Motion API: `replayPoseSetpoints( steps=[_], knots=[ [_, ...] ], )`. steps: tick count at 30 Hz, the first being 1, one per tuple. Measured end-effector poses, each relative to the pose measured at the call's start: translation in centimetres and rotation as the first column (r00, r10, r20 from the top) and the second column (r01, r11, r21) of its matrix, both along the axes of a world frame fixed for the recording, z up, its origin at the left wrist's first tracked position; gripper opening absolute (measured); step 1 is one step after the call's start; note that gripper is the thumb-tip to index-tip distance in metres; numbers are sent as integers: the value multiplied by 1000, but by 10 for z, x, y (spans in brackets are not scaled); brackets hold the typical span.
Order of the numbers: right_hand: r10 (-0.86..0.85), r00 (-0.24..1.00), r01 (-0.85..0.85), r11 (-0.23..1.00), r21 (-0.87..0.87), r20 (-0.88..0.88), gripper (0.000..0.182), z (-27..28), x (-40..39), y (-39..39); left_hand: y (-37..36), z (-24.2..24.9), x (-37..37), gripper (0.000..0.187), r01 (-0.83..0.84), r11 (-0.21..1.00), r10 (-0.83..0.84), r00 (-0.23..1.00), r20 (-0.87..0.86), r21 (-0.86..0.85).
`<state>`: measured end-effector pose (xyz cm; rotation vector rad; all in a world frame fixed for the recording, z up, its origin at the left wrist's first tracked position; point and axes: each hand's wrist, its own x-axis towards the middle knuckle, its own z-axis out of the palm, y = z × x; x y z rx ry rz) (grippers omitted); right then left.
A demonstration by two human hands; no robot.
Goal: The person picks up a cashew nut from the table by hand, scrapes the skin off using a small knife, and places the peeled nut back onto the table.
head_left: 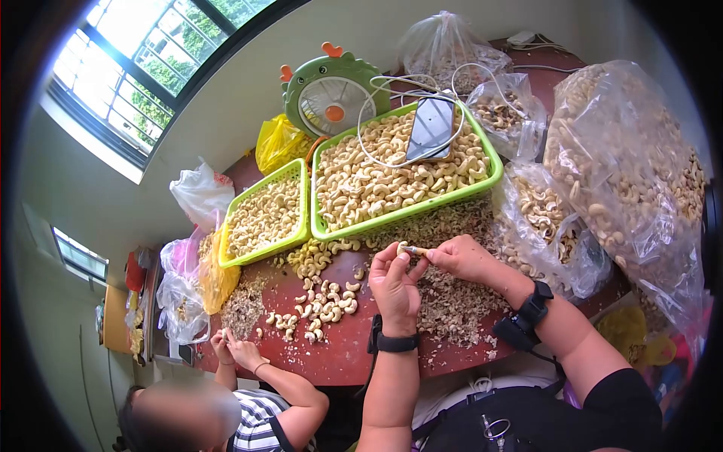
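My left hand point(395, 290) pinches a single cashew nut point(403, 246) between thumb and fingertips, above the front of the red table point(369, 331). In my right hand point(461, 260) is a small knife point(416, 251) with a light handle, its tip touching or very close to the nut. Loose peeled cashews point(324, 305) lie in a spread heap left of my hands. Brown skin flakes point(459, 305) are piled under and beside my right hand. Behind my hands stands a large green basket point(410, 209) full of cashews.
A smaller green basket point(275, 247) of cashews sits left. A phone point(431, 129) with a white cable rests on the large basket's nuts. A green fan point(335, 98) stands behind. Bags of nuts point(625, 151) crowd the right. Another person's hands point(233, 348) work at the left edge.
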<state>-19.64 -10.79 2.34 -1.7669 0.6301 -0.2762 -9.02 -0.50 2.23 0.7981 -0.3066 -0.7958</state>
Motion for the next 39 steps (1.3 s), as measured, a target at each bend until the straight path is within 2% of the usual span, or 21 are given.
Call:
replayPoseSetpoints(
  steps=[5, 18, 29, 36, 38, 39],
  knots=[
    [-37, 998, 35, 999, 41, 43, 44, -1, 0, 1, -2, -3, -5, 19, -20, 999, 22, 999, 44, -36],
    [-7, 999, 6, 1000, 25, 46, 45, -4, 1, -1, -4, 1, -4, 17, -44, 999, 44, 999, -27, 5],
    [2, 999, -2, 1000, -6, 34, 43, -6, 2, 1, -2, -3, -2, 16, -59, 998, 60, 997, 48, -15],
    [-60, 997, 58, 997, 45, 55, 42, -2, -1, -4, -3, -3, -2, 17, -71, 996, 74, 996, 59, -53],
    [-82, 995, 80, 996, 48, 48, 42, -2, -3, -10, -2, 4, 1, 15, -102, 993, 104, 994, -26, 60],
    [-75, 996, 73, 996, 49, 48, 42, -2, -4, -13, -1, 4, 3, 15, -109, 992, 111, 993, -26, 61]
  ],
)
